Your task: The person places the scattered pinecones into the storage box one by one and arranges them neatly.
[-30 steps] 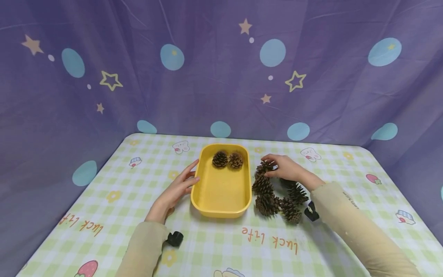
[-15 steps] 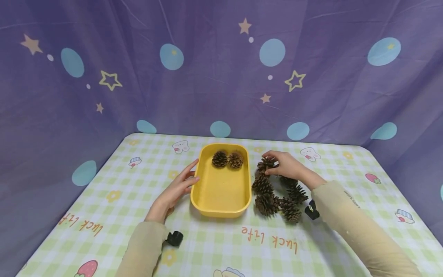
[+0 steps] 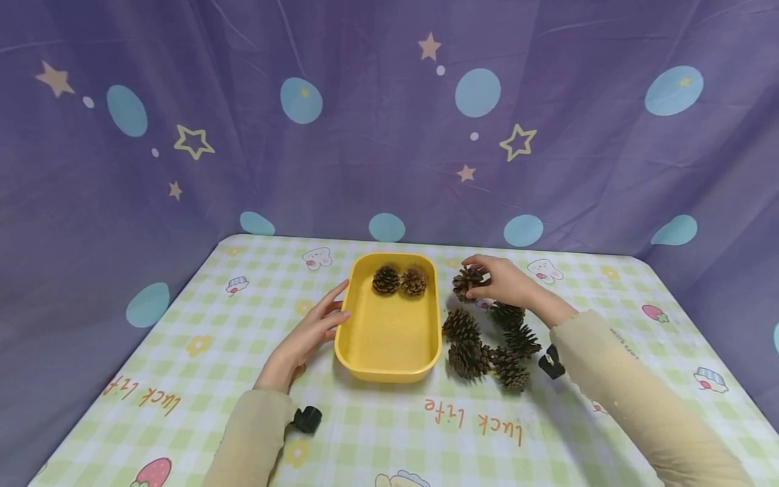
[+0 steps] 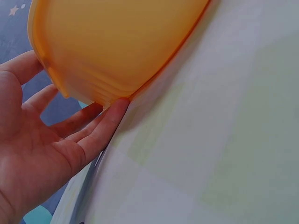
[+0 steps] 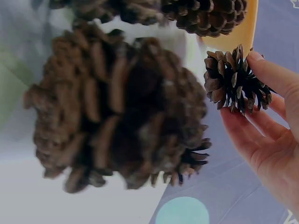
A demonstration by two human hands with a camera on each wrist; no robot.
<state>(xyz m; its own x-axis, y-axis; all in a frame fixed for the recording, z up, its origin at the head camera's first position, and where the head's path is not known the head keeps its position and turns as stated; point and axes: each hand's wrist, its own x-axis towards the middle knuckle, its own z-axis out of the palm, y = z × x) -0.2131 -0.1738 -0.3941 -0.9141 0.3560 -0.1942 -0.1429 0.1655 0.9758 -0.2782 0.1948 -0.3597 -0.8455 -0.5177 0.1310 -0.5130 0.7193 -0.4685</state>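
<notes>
Evidently, the right hand (image 3: 506, 283) pinches a brown, round, woody pinecone (image 3: 464, 281) just right of the yellow, rectangular, plastic-looking tray (image 3: 389, 338), which the left hand (image 3: 307, 335) touches, fingers spread. Likely light, stiff, brittle-scaled; best held around its middle.

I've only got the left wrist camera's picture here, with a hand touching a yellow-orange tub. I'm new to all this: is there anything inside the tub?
Observer: Yes, the head view shows two pinecones side by side at the far end of the tub.
Visitor: Lovely! And what's happening off to the right, where I can't see?
Observer: The right hand pinches a single pinecone between thumb and fingers, outside the tub.
Visitor: Is that the only one out there?
Observer: No, more pinecones lie clustered on the checked tablecloth, to the right of the tub.
</notes>
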